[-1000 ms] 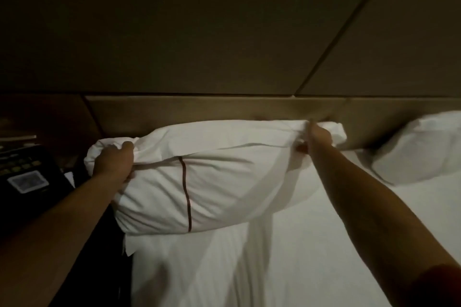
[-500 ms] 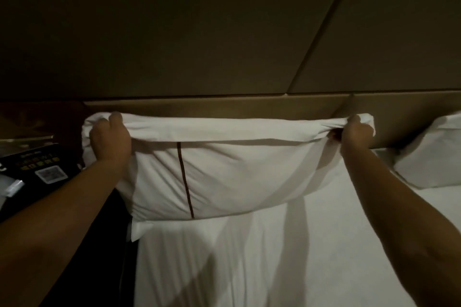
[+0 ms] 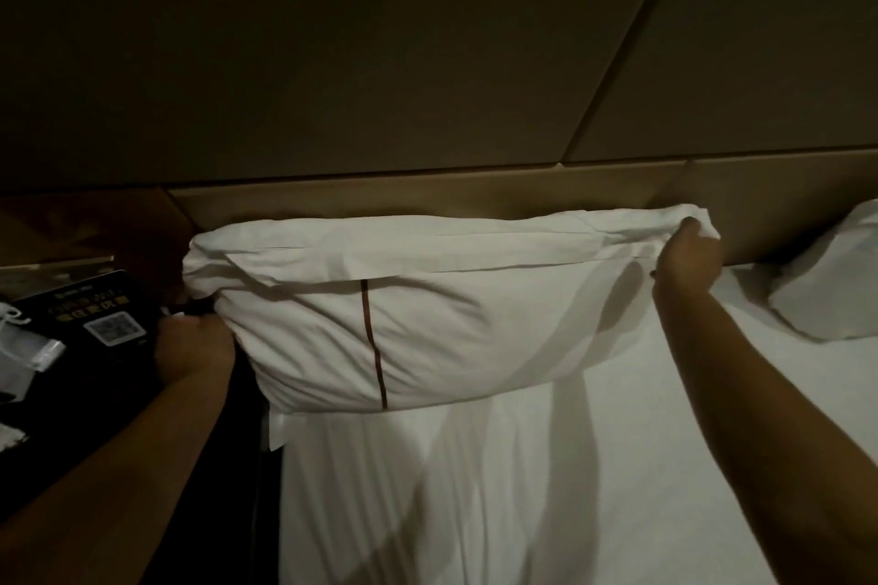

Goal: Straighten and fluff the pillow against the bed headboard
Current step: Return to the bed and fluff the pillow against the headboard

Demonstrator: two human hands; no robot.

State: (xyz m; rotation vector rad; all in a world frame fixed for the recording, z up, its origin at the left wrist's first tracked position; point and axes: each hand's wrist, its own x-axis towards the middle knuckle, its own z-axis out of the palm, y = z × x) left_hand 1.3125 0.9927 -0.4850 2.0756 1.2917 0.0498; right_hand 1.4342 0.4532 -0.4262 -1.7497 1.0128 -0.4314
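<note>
A white pillow with a thin dark red stripe leans against the padded brown headboard at the top of the bed. My right hand grips the pillow's upper right corner, fingers closed on the cloth. My left hand presses against the pillow's lower left side, by the bed's edge; its fingers are partly hidden behind the pillow, so the grip itself is unclear.
A second white pillow lies at the far right against the headboard. The white sheet covers the mattress below. At the left stands a dark bedside unit with a black panel bearing a QR code and some clear wrappers.
My left hand has dropped from the pillow's upper left corner to its lower left side. My right hand keeps the upper right corner, and the pillow sits fuller against the headboard.
</note>
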